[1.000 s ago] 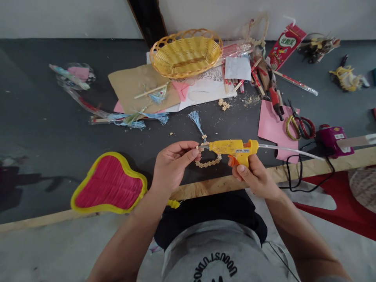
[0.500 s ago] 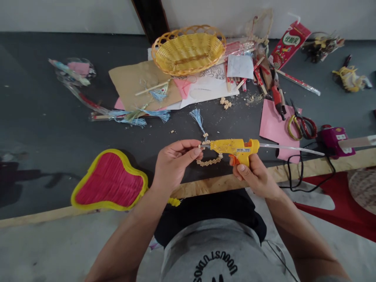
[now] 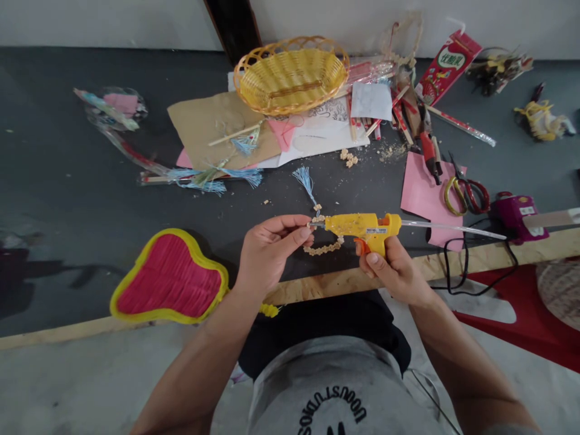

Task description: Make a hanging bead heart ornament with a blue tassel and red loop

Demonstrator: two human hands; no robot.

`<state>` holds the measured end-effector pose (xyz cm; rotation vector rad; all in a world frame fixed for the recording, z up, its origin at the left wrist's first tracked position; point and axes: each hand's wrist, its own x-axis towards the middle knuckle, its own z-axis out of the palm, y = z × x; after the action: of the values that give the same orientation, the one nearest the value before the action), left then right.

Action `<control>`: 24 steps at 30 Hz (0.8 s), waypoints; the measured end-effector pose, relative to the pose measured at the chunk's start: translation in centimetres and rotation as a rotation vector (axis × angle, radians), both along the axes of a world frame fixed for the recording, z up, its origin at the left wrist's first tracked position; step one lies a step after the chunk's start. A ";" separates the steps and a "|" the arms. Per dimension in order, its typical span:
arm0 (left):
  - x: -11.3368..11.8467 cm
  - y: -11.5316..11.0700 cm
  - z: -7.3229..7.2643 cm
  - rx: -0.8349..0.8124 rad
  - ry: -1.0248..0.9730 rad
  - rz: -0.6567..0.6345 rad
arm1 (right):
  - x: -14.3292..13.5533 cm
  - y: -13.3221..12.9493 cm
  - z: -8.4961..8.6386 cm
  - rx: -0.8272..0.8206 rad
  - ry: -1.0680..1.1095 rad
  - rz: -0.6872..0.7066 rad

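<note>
My right hand (image 3: 392, 266) is wrapped round the handle of a yellow glue gun (image 3: 356, 225), with a clear glue stick (image 3: 453, 228) sticking out of its back. The gun points left, its nozzle at the fingertips of my left hand (image 3: 272, 248). Thumb and forefinger of that hand pinch the left side of a beaded loop (image 3: 324, 249) of small pale pieces. From the loop's top a blue tassel (image 3: 305, 181) lies upward on the grey table. The nozzle tip and the pinched spot are too small to make out clearly.
A yellow basket (image 3: 294, 81) sits on papers at the back. Scissors (image 3: 466, 190) and red-handled pliers (image 3: 428, 151) lie on pink paper (image 3: 414, 184) at right, beside a purple device (image 3: 519, 217) and black cord. A pink and yellow fan-shaped piece (image 3: 170, 278) lies at front left.
</note>
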<state>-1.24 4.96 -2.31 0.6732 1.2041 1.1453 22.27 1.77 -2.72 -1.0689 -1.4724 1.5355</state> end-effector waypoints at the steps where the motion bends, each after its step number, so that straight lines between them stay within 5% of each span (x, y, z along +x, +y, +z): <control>1: 0.0 0.0 0.0 -0.002 0.006 0.001 | 0.0 0.0 0.0 0.000 -0.002 0.002; 24: 0.1 0.1 -0.2 0.001 0.021 0.031 | 0.0 -0.3 0.4 -0.053 -0.048 0.007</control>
<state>-1.19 5.05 -2.52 0.6702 1.2357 1.1675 22.23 1.51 -2.37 -1.1395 -1.4761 1.5722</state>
